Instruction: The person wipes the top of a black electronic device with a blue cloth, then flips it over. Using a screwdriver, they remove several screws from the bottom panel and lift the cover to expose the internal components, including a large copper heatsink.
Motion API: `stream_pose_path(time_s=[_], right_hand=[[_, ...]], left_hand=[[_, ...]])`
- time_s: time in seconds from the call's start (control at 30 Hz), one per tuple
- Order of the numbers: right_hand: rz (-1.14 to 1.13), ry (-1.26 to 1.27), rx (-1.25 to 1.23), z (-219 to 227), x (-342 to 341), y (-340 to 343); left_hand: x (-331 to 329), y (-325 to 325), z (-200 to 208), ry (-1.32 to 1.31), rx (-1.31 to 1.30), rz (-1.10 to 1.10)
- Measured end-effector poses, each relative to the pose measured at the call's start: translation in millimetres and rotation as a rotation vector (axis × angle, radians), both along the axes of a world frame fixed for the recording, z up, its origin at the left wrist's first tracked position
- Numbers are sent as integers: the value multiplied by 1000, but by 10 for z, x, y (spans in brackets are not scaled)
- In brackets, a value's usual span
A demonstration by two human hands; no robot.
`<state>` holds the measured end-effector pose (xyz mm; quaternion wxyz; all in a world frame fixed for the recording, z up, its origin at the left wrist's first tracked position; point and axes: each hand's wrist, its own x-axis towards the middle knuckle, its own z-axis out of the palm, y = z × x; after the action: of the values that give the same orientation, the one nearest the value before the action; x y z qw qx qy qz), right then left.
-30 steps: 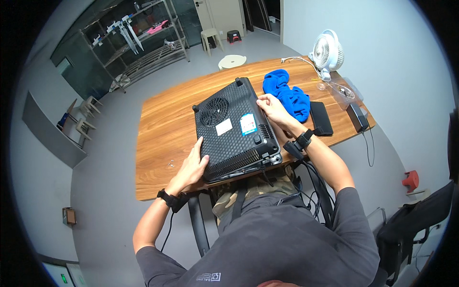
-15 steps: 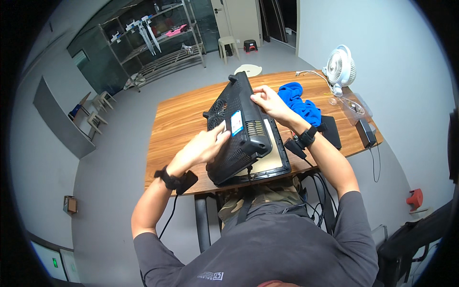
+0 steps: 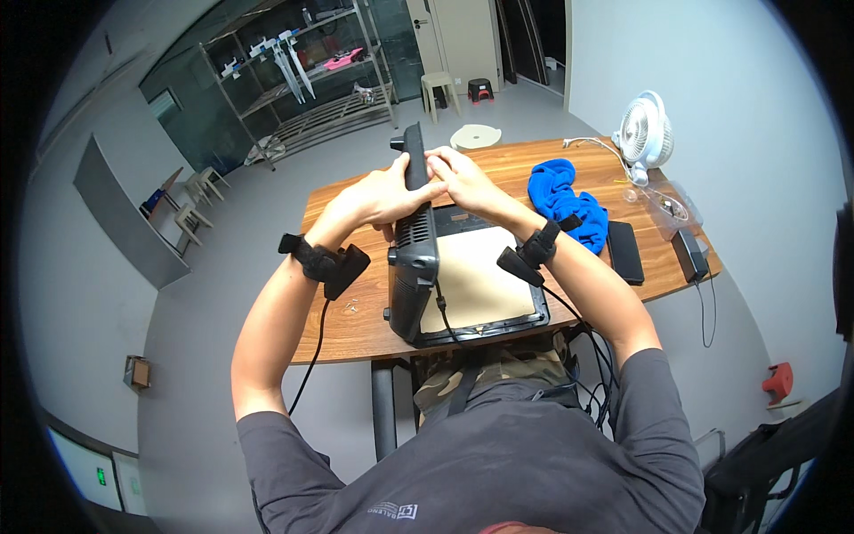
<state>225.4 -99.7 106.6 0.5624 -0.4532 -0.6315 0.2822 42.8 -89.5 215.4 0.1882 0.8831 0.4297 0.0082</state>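
A black plastic appliance housing (image 3: 412, 267) with vent slots, like the bottom shell of an induction cooker, stands on edge on the table. My left hand (image 3: 378, 193) wraps over its upper left side, fingers partly hidden behind it. My right hand (image 3: 461, 181) grips its upper right edge, close to the left thumb. Beneath and to the right lies a black-rimmed panel (image 3: 539, 307) with a beige sheet (image 3: 485, 271) on its upward side. A thin black cable (image 3: 441, 305) hangs between housing and panel.
Small screws (image 3: 352, 306) lie on the wooden table (image 3: 342, 334) at left. To the right are a blue cloth (image 3: 553, 189), a flat black object (image 3: 625, 253), a black power adapter (image 3: 688, 255) and a white fan (image 3: 642, 133). Cables run from both wrist straps.
The housing has turned from leaning, vented underside up, to nearly upright, uncovering more of the beige sheet. My left hand has moved up to its upper side; the right has stayed near the upper edge.
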Motion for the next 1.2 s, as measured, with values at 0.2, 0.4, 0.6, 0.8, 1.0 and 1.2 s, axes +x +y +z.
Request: stream_pose_path(time_s=[0.2, 0.4, 0.6, 0.8, 1.0, 1.2], right_hand=[[51, -40, -27, -75, 6, -41], [60, -315, -378, -809, -32, 23], [232, -463, -540, -1245, -440, 25], [256, -607, -545, -1408, -685, 36], [197, -546, -429, -1573, -787, 61], [184, -557, -445, -1646, -829, 163]], left_hand=[[-157, 27, 94, -11, 1, 59], [-327, 115, 50, -92, 69, 50], [-664, 250, 166, -100, -130, 127], [-900, 346, 212, -71, -123, 175], [-998, 383, 87, -177, -56, 238], [-1080, 424, 68, -196, 38, 208]])
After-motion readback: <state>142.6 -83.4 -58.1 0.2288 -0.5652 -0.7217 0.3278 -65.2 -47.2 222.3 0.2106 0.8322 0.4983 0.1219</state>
